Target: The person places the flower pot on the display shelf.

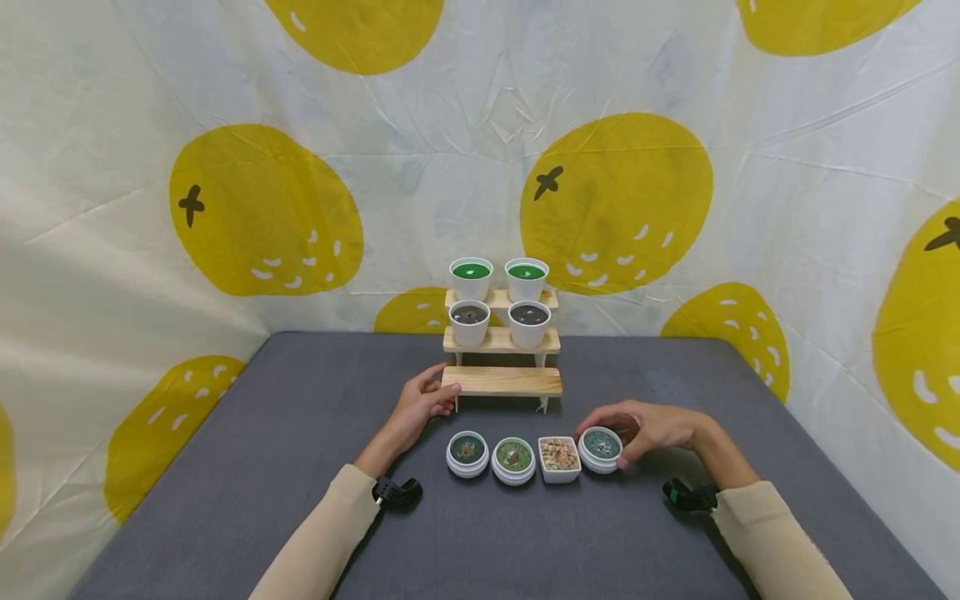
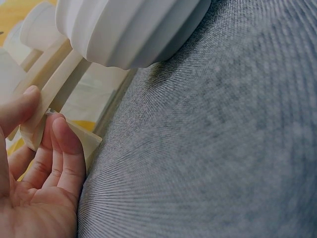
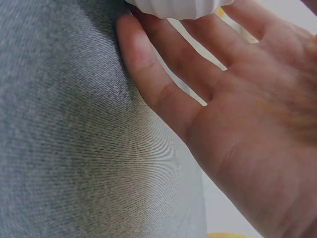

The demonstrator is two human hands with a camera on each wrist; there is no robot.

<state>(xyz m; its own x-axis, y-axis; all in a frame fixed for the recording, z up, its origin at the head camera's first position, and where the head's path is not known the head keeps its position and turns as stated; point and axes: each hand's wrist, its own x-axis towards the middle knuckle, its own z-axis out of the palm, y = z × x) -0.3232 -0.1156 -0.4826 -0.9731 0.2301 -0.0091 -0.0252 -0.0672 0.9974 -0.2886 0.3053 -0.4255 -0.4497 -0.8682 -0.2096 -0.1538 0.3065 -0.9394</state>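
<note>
My left hand (image 1: 415,410) pinches the left end of a three-step wooden display stand (image 1: 506,382), thumb over its bare lowest step. The left wrist view shows the thumb (image 2: 22,109) on top of the board and the fingers curled below. At the right end of a row of small containers, my right hand (image 1: 658,425) holds a round white pot (image 1: 601,450) with a bluish-green filling, thumb on its near right side and fingers around the far side. In the right wrist view the fingers reach to the ribbed pot (image 3: 173,7), mostly out of frame.
Left of the held pot stand a square white dish (image 1: 559,475) of pale chips and two round pots, one green-topped (image 1: 513,477), one dark green (image 1: 467,469). On the stand are two cups with dark filling (image 1: 470,333) and two with green (image 1: 472,287). A patterned curtain hangs behind.
</note>
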